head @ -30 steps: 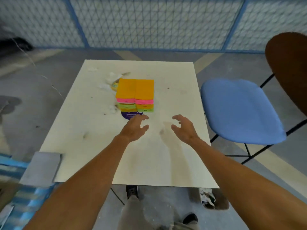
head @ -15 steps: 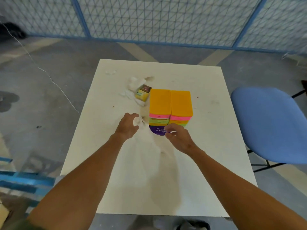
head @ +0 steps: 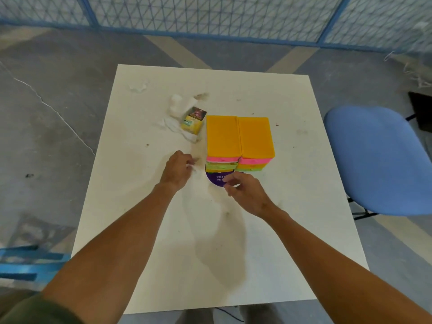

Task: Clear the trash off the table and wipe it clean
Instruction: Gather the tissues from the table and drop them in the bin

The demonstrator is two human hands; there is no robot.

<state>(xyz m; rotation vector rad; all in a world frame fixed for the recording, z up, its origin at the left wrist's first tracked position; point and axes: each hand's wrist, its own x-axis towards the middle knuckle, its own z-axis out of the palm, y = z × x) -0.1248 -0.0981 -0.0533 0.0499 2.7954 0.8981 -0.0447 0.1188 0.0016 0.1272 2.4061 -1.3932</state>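
Trash unmoved, left hand still curled by paper scrap, grip unclear, right hand pinching purple label

Both your arms reach forward, bare, and converge toward the middle. Your left forearm runs up from the lower left corner, where an olive sleeve shows. Your left hand is knuckles-up, its fingers curled under toward the right; whether they pinch anything cannot be told. Your right forearm comes in from the lower right. Your right hand sits near the left without touching it, thumb and forefinger curved toward each other, its grip unclear
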